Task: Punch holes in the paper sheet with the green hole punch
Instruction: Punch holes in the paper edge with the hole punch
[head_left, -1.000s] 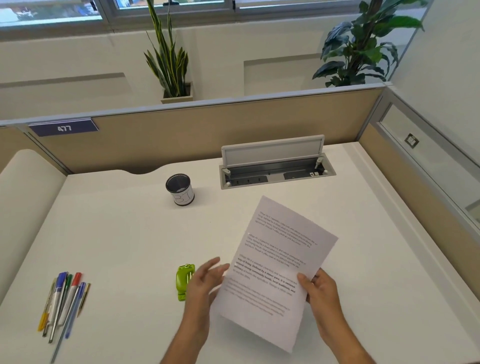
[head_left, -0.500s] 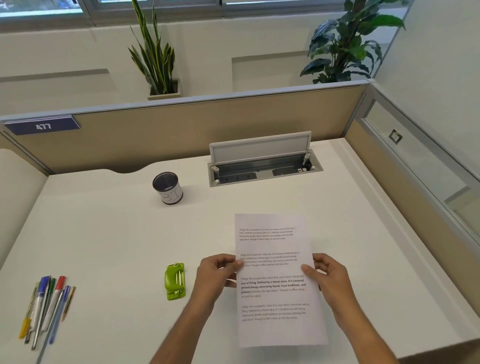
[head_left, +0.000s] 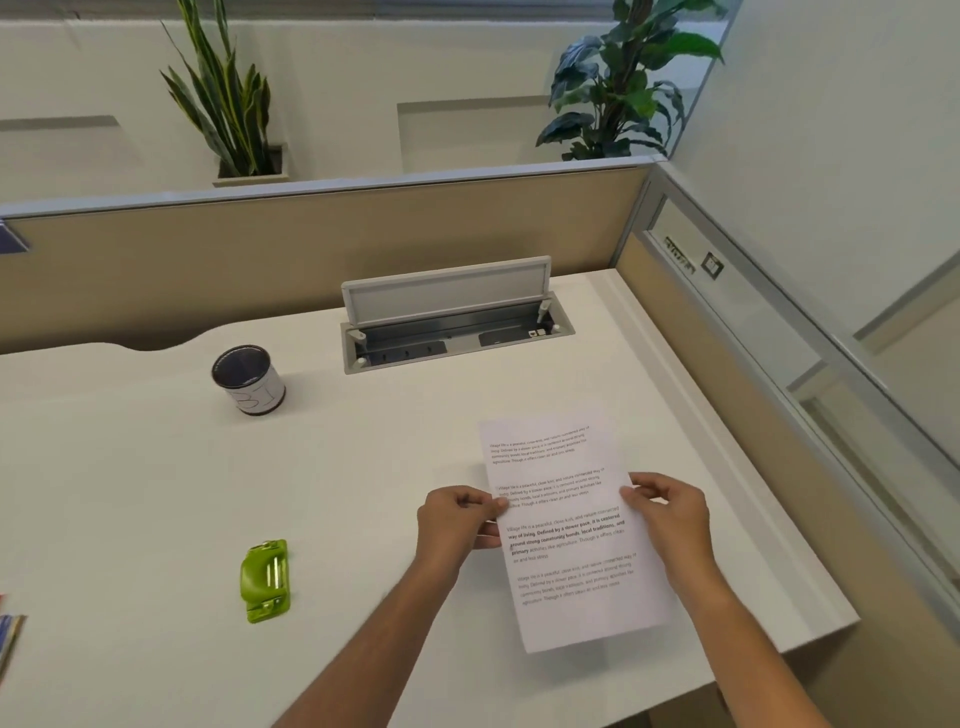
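Note:
A white paper sheet (head_left: 566, 525) with several blocks of printed text is held just above the white desk (head_left: 156, 493), long side running away from me. My left hand (head_left: 460, 522) pinches its left edge about halfway up. My right hand (head_left: 667, 512) pinches the right edge at the same height. The green hole punch (head_left: 264, 580) lies on the desk to the left of my left hand, a forearm's width away, untouched.
A black-and-white pen cup (head_left: 249, 380) stands at the back left. An open cable box with a raised grey lid (head_left: 447, 317) sits in the desk behind the sheet. Pen tips (head_left: 8, 636) show at the left edge. Beige partitions enclose the back and right.
The sheet went from tilted and held mainly by my right hand to straight, gripped by both hands at its side edges. The view shifted right, so the pens slid almost out of frame.

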